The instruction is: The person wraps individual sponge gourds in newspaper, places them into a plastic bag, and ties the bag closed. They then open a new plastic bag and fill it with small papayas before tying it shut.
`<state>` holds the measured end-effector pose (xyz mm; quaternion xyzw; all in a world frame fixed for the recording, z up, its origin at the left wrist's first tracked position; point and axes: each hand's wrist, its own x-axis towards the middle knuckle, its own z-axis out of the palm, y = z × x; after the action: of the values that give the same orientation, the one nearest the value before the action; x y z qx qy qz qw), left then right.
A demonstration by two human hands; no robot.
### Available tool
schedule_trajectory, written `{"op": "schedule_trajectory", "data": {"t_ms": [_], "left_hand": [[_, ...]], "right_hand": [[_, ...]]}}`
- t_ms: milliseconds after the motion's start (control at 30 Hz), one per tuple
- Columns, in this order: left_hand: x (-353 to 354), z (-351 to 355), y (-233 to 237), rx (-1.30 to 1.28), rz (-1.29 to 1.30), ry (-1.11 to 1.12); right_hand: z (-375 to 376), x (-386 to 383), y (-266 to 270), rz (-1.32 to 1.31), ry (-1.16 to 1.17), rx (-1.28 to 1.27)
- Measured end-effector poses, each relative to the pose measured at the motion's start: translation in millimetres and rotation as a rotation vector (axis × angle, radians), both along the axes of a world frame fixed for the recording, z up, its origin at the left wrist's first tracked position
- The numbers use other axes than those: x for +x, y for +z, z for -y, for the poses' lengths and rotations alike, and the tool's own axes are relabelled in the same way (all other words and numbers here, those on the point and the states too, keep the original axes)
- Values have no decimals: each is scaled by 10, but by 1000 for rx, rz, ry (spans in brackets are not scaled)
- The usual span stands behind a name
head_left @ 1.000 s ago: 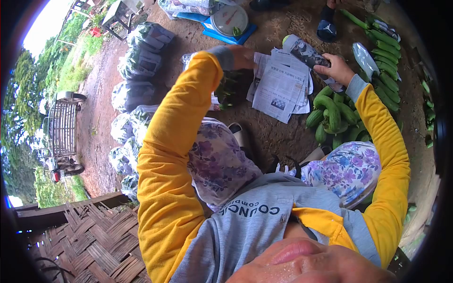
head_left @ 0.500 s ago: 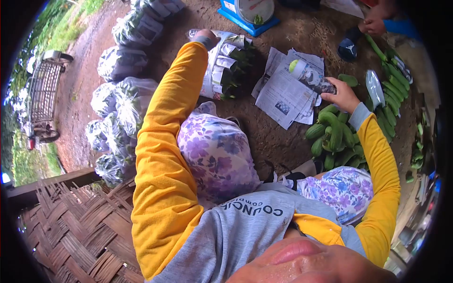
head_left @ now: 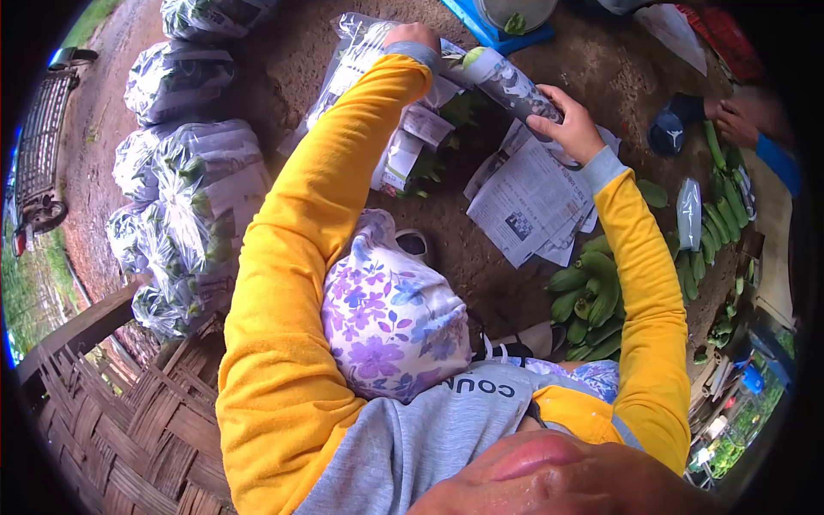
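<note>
My right hand (head_left: 571, 124) is closed round the lower end of a newspaper-wrapped cucumber (head_left: 506, 81), whose pale green tip pokes out at the upper left. That tip is close to my left hand (head_left: 414, 36), which is closed at the edge of a clear plastic bag (head_left: 348, 64), its fingertips hidden. Beside and partly under my left forearm lie several paper-wrapped vegetables (head_left: 427, 124) with dark green ends. Loose newspaper sheets (head_left: 524, 202) are spread on the ground below my right hand. A pile of bare green cucumbers (head_left: 588, 296) sits near my right forearm.
Filled plastic bags (head_left: 193, 189) line the left side. A blue scale (head_left: 506, 34) stands at the top. On the right are a row of long green vegetables (head_left: 725, 206), a dark cap (head_left: 674, 129) and another person's hand (head_left: 736, 120). A woven bamboo panel (head_left: 137, 429) is lower left.
My right hand has lifted the wrapped cucumber off the newspapers, up and left towards the bag. My left hand has shifted right along the bag, which now looks more spread out. The view has turned.
</note>
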<state>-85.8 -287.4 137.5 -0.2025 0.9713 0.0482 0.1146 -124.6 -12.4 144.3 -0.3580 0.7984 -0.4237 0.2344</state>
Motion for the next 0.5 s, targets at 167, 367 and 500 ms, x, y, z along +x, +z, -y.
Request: {"op": "schedule_trajectory", "data": {"t_ms": [167, 367, 500], "left_hand": [[-48, 311, -288, 256, -93, 78], [199, 242, 134, 787, -255, 230], [283, 153, 219, 499, -408, 114]], "right_hand": [[195, -160, -219, 115, 42, -75], [396, -130, -265, -52, 134, -21], [464, -42, -29, -317, 221, 42]]}}
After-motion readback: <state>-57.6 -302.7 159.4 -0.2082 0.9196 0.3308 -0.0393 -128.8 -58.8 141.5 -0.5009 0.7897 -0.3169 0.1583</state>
